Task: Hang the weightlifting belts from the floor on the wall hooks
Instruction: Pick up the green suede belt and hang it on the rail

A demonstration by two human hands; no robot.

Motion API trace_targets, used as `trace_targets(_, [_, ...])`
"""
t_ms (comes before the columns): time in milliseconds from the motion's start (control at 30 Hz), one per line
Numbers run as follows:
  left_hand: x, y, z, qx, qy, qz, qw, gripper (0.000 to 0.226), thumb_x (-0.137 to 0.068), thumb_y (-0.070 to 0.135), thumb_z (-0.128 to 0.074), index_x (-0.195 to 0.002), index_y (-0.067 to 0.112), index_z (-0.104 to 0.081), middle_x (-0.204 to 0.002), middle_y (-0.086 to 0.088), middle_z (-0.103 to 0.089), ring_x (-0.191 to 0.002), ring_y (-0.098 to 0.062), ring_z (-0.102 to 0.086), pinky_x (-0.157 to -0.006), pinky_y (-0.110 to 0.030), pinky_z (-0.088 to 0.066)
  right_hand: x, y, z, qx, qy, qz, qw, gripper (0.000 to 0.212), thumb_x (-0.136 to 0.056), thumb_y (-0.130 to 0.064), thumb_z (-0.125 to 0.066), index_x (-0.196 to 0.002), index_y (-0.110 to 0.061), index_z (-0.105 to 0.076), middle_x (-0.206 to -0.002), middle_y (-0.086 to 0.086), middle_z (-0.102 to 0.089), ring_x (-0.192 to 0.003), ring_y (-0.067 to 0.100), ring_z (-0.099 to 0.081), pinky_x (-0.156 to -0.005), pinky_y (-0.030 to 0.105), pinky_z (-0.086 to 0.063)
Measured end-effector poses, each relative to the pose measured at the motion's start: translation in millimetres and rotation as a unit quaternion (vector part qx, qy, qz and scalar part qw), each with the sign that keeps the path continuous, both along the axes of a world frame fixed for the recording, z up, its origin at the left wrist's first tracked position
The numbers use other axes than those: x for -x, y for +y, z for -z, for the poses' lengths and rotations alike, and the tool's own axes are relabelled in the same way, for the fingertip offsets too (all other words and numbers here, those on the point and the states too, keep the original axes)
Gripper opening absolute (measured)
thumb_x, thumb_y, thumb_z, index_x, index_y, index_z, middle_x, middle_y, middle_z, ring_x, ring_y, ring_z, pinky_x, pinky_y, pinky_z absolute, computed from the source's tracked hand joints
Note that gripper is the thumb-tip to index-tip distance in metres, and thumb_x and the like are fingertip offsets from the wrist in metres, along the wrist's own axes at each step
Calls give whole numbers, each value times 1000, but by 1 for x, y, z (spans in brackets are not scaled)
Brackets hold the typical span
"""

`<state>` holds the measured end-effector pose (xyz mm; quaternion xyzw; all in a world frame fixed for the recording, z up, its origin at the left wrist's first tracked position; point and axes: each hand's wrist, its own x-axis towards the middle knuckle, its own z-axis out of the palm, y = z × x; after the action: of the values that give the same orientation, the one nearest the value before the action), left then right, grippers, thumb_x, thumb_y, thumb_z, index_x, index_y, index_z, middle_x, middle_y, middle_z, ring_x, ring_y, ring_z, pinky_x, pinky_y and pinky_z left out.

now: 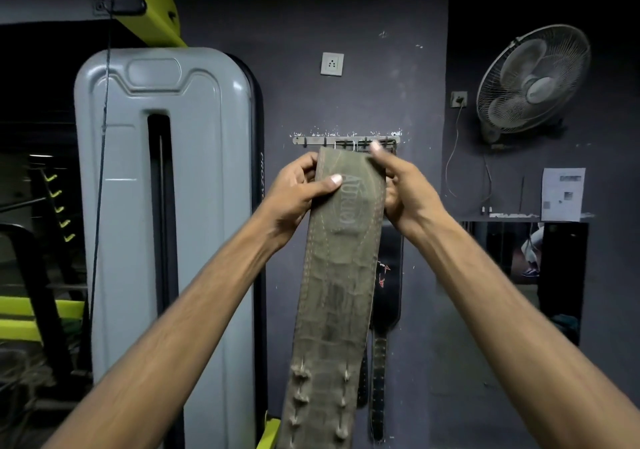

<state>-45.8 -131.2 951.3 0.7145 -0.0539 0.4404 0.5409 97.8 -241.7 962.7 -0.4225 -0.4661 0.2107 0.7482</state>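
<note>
A wide olive-green weightlifting belt (337, 286) hangs lengthwise in front of me, its holed end near the bottom of the view. My left hand (300, 190) grips its upper left edge, thumb pressed on the face. My right hand (403, 185) holds the upper right edge. The belt's top end sits just below the metal hook rail (313, 140) on the dark wall, and its buckle seems to reach the hooks. A black belt (387, 296) hangs from the rail behind it, mostly hidden.
A grey weight-stack cover (166, 206) of a gym machine stands at the left, with a yellow-green frame (149, 1) above. A wall socket (332, 63) is above the rail. A wall fan (533, 85) and a paper notice (562, 194) are at the right.
</note>
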Motion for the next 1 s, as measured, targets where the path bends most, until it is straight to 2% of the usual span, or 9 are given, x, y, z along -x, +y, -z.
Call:
trace_targets(67, [3,5,3,18,39,15,999,45,-80,10,-72,-122,3,-62,-114,-12,-70,-105,-23,-66,-99,-42,-53,2,8,3,8,3,22,1000,50,-80,-32,-76,-116,3,-72,-111,21,-73,-87,31,-66,-79,47,-55])
trace_targets(167, [5,8,5,58,142,14,988,50,-83,30,-72,-127,8,-64,-124,-16,-70,-109,-27,-65,-98,-44,-52,3,12,15,-13,-23,29,999,30,-82,-12,-73,-109,0,-71,-96,12,-74,-93,30,-65,-96,54,-52])
trace_targets(300, [-3,4,5,159,147,63,974,56,-89,54,-62,-124,11,-69,-106,-12,-74,-96,-25,-70,-100,-45,-52,0,11,33,-54,-99,7,994,19,-92,4,-66,-106,-8,-67,-88,2,-77,-85,17,-71,-83,33,-60])
trace_targets(433, [-17,-1,1,221,113,59,967,36,-92,40,-63,-105,8,-73,-90,-11,-73,-78,-23,-71,-79,-36,-58,-7,-1,40,-53,-154,35,986,23,-88,3,-71,-107,-9,-67,-91,3,-75,-84,14,-69,-73,23,-55])
trace_targets(533, [-26,-7,1,197,88,42,976,23,-93,22,-63,-108,6,-71,-89,-9,-72,-78,-21,-68,-75,-32,-57,-10,-11,38,-18,-112,38,993,25,-82,-21,-74,-103,-6,-71,-85,4,-72,-76,18,-67,-68,28,-51])
trace_targets(633, [-30,-10,9,101,67,12,993,28,-91,11,-65,-116,-1,-67,-96,-9,-72,-84,-18,-68,-77,-29,-58,-15,-16,27,44,-26,52,997,38,-89,-50,-67,-92,-12,-64,-53,-8,-52,-42,8,-44,-40,18,-35])
trace_targets(733, [-29,-8,20,57,54,17,997,39,-84,5,-71,-122,0,-63,-105,-11,-73,-91,-17,-71,-80,-28,-60,-16,-13,16,73,22,44,996,31,-91,-42,-69,-89,-13,-60,-44,-11,-41,-32,4,-32,-32,16,-25])
trace_targets(867, [-23,10,25,84,69,23,994,43,-80,21,-72,-119,5,-68,-110,-13,-73,-96,-23,-68,-86,-37,-55,-10,-1,18,39,2,35,999,16,-96,-11,-64,-80,-14,-67,-50,-11,-61,-39,1,-50,-36,12,-35])
trace_targets(1000, [-23,16,29,206,86,41,974,34,-89,45,-65,-96,15,-77,-81,-6,-71,-75,-21,-65,-75,-36,-53,-16,14,39,-30,-91,30,995,11,-96,-7,-64,-88,-14,-67,-73,-5,-72,-67,7,-64,-61,19,-51])
